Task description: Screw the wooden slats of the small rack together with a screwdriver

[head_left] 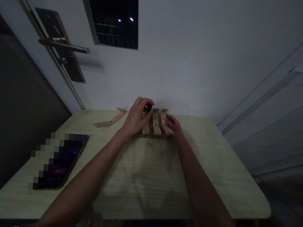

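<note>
Toward the back of the table, three curved wooden pieces with dark holes stand side by side, the middle one (156,123) between the other two. My left hand (138,114) pinches a small black piece (149,107) between thumb and fingers, just over the left wooden piece (146,127). My right hand (174,124) rests against the right wooden piece (165,123), its fingers curled at that piece's side. A low brownish base (155,136) shows under the row. What the right fingertips grip is partly hidden.
Another curved wooden piece (111,121) lies apart on the left of the table (151,183). A phone or tablet (66,162), partly blurred out, lies at the near left. Behind the table rises a white door (193,53) with a metal handle (67,46) and a dark window.
</note>
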A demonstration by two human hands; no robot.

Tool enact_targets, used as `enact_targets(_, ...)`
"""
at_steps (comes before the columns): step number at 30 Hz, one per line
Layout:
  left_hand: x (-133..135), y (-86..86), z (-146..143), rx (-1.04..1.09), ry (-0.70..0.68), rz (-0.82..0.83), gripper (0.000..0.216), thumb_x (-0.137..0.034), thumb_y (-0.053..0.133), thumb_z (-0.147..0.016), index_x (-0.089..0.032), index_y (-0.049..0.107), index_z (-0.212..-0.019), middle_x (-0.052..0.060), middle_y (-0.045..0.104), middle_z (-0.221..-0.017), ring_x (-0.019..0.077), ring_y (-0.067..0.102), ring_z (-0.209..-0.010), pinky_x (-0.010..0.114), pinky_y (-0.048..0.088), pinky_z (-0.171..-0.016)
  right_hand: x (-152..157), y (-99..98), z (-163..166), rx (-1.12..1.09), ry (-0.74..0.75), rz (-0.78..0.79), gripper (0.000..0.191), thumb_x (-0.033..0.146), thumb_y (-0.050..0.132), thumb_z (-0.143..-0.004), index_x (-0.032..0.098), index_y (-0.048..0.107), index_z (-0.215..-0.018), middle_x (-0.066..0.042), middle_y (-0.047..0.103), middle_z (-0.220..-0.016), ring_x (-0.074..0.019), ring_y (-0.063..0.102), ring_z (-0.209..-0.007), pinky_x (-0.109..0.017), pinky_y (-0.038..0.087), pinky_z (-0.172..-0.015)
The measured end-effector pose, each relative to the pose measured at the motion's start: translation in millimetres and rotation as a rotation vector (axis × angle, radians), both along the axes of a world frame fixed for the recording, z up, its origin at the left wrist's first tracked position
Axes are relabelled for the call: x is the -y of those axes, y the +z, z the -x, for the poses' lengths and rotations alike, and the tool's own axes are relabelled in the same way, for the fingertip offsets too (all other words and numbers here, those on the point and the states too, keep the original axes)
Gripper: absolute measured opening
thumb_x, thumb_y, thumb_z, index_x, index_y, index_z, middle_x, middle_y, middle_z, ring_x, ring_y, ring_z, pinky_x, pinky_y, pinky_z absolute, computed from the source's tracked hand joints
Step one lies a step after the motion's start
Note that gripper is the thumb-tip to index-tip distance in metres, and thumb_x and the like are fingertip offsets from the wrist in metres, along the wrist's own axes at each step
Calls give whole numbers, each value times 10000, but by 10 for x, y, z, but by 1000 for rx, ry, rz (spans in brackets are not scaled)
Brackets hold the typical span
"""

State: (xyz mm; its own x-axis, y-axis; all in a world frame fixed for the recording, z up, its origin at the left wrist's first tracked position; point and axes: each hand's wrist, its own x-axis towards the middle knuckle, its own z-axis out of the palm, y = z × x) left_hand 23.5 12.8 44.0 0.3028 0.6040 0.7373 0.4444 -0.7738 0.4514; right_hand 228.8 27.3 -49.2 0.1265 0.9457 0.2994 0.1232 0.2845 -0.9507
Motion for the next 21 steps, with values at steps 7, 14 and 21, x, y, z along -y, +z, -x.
enact_targets(7,-3,1,15,-7,-61,12,352,-20,497,-797,-208,495,-1095,29,587,-1015,125,577,-852,287,499,-797,-15,-14,6,-22,-34,11,479,547,633,-650,211,648,-990,-85,678,-1078,-250,605,-1013,-439,466,-920)
enact_targets(14,-23,-4,18,-3,-47,11,336,-112,645,-772,-221,518,-1065,34,524,-1061,128,555,-850,273,508,-751,-38,-34,8,-30,-19,3,479,558,636,-646,224,648,-989,-71,686,-1061,-239,610,-973,-426,476,-901)
enact_targets(21,-73,-59,22,0,-26,40,387,-52,624,-749,-231,489,-1063,13,526,-995,116,536,-789,269,491,-724,-42,-37,22,-41,-44,9,479,547,625,-644,211,642,-985,-84,686,-1058,-238,614,-969,-424,482,-892)
